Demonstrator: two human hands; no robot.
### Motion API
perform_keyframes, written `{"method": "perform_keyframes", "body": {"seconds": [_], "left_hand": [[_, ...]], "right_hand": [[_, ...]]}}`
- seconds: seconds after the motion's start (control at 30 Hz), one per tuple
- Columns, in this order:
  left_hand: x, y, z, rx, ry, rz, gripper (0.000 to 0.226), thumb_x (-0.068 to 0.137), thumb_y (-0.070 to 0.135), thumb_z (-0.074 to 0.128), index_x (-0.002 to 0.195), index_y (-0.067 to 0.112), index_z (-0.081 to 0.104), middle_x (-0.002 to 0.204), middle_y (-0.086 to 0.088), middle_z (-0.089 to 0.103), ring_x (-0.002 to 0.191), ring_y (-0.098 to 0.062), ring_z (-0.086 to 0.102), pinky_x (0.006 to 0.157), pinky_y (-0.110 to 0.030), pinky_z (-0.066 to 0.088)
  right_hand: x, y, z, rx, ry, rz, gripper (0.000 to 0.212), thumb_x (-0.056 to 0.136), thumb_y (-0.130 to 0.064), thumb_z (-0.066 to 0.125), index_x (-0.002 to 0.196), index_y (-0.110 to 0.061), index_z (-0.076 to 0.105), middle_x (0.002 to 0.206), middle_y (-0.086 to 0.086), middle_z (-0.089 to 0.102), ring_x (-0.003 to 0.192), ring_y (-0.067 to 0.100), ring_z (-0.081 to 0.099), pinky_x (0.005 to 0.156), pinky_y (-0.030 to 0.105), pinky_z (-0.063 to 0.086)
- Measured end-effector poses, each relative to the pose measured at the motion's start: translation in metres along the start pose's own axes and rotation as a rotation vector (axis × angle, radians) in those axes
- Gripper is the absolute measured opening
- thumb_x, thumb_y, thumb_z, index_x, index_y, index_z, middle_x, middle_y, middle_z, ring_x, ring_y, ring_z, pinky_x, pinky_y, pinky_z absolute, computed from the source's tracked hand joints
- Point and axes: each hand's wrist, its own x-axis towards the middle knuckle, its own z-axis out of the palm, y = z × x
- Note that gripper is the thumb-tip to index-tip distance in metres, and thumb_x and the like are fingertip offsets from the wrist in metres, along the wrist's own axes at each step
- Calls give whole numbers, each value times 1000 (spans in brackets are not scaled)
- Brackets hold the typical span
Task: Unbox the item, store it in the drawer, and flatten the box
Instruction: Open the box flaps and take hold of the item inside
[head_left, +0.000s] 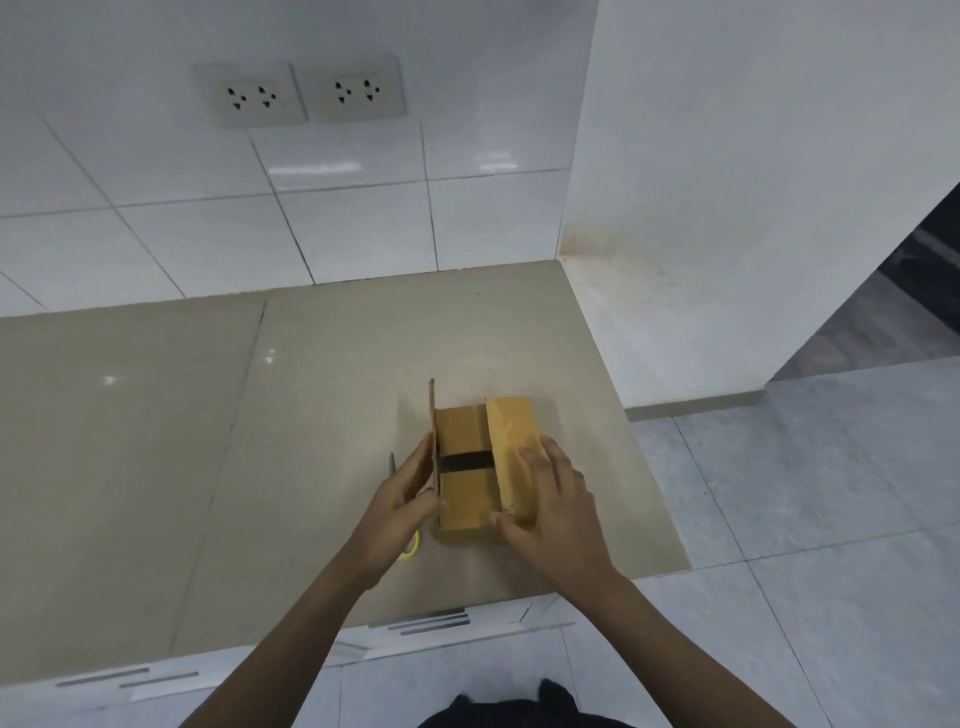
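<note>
A small brown cardboard box (467, 478) sat on a beige countertop (208, 441), a little right of the frame's centre and near the counter's front edge. Its left flap (432, 431) stood upright, while the right flap (511, 452) lay folded down over the right side. Between them showed two inner flaps with a dark gap across the middle.

The left hand (400, 499) pinched the upright left flap between thumb and fingers. The right hand (550, 499) lay spread over the right flap, fingers pressing on top and thumb against the box's near end.

Just left of the box, mostly hidden behind the left hand, lay scissors: a metal tip (392, 462) above the hand and a yellow handle loop (411, 548) below it.

White wall tiles filled the upper frame, with two sockets (301, 96) at upper left. Drawer fronts (426, 623) showed below the counter edge.
</note>
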Motion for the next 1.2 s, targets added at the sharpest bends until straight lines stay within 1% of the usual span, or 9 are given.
{"method": "perform_keyframes", "body": {"seconds": [0.1,0.17,0.27,0.37,0.53,0.8,0.93,1.0,1.2], "left_hand": [[-12,-2,-7,-30,160,-14,46,86,-1,39,113,26,65,78,11,69,66,-9,61,53,-11,46],[-16,-11,-12,12,271,-67,40,88,-3,38,99,23,66,68,0,65,59,-17,55,49,-20,44],[-16,-28,-18,98,310,-126,53,91,-1,44,135,27,48,100,4,68,79,-8,61,62,-21,50],[-13,-40,-22,274,278,-134,80,90,6,56,152,29,12,145,18,31,127,-7,41,100,-29,43],[-4,-40,-20,554,126,-17,74,87,-2,50,149,30,26,153,13,25,143,-7,22,116,-29,23],[0,-24,-14,209,191,-172,35,102,29,40,133,41,47,143,13,46,131,-4,40,107,-22,31],[6,-5,-11,163,169,-212,30,98,54,32,122,54,49,138,13,50,130,-15,47,113,-41,35],[6,3,-9,153,153,-251,43,87,70,32,125,55,44,144,11,47,132,-19,45,113,-45,35],[5,10,-4,253,-32,-358,122,57,78,66,151,37,-1,161,7,11,144,-19,27,110,-36,31]], "right_hand": [[-3,6,-9,287,55,50,54,89,-35,59,137,-31,36,153,-7,26,132,11,40,101,35,46],[-3,12,-15,467,140,120,40,94,-21,53,131,-31,44,137,-13,47,113,-5,53,90,23,51],[0,26,-22,498,235,271,32,94,-14,47,123,-28,49,98,-9,65,71,1,59,61,19,49],[6,41,-26,353,178,396,47,91,-13,56,135,-18,40,133,4,51,104,12,54,87,31,48],[27,38,-27,21,49,160,40,86,-15,60,125,-23,53,133,4,49,119,31,46,93,33,39],[40,23,-16,80,-187,197,34,99,-45,37,121,-26,56,146,3,37,140,29,27,115,50,25],[38,11,-28,512,-120,377,28,99,-46,40,81,-30,54,99,-11,59,99,7,56,83,34,48],[36,11,-38,657,-127,458,37,97,-53,36,81,-31,61,90,-27,55,85,-10,49,70,21,39],[21,29,-43,699,-258,331,47,90,-63,20,125,-46,47,96,-15,62,92,-19,51,102,29,28]]}}
